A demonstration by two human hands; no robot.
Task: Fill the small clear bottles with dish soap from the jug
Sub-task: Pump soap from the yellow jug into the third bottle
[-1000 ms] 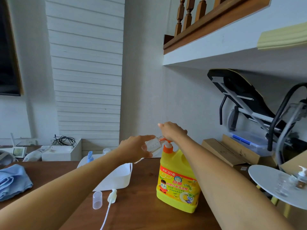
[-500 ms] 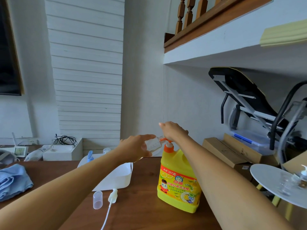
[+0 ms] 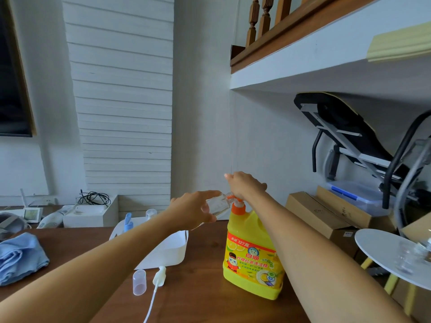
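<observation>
My left grip [image 3: 193, 212] is clamped round the small clear bottle [image 3: 215, 204], held on its side above the surface [image 3: 205, 287], neck pointing right at the orange pump [image 3: 238, 207] of the jug [image 3: 253, 255]. My right grip [image 3: 245, 186] covers that pump; curled or flat, I cannot tell.

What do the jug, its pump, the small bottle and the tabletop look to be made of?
The jug looks like opaque yellow plastic, slightly glossy, with a printed label. Its pump: opaque orange plastic. The small bottle is see-through; plastic or glass, cannot tell. The table: dark brown wood or veneer, faint grain, soft sheen.
</observation>
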